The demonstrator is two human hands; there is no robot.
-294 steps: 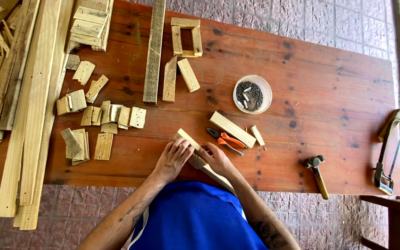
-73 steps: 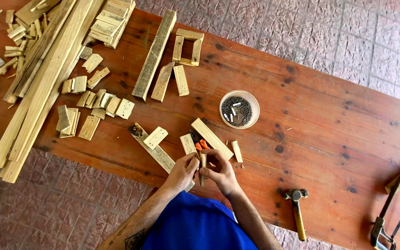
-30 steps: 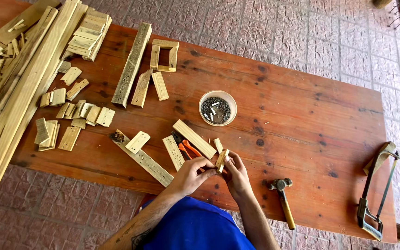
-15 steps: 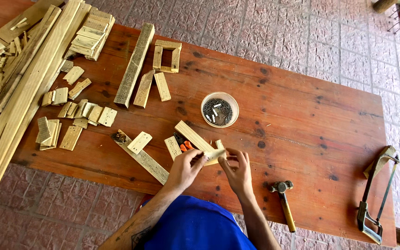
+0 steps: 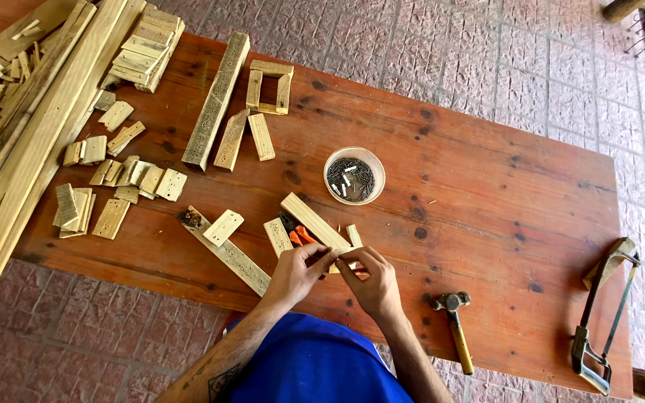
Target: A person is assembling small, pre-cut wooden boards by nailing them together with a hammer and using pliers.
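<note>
A white bowl of nails (image 5: 354,175) sits mid-surface (image 5: 502,186). A hammer (image 5: 455,327) lies near the front edge, and a hacksaw (image 5: 603,317) rests at the far right. Long planks (image 5: 35,142) and small wood offcuts (image 5: 125,179) crowd the left, with an open wooden frame (image 5: 269,87) farther back.

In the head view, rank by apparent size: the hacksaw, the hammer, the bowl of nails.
1. hacksaw, longest.
2. hammer.
3. bowl of nails, smallest, though hammer and bowl look close, so that order is unsure.

Head view, steeply down, over workbench (image 5: 487,186).
</note>
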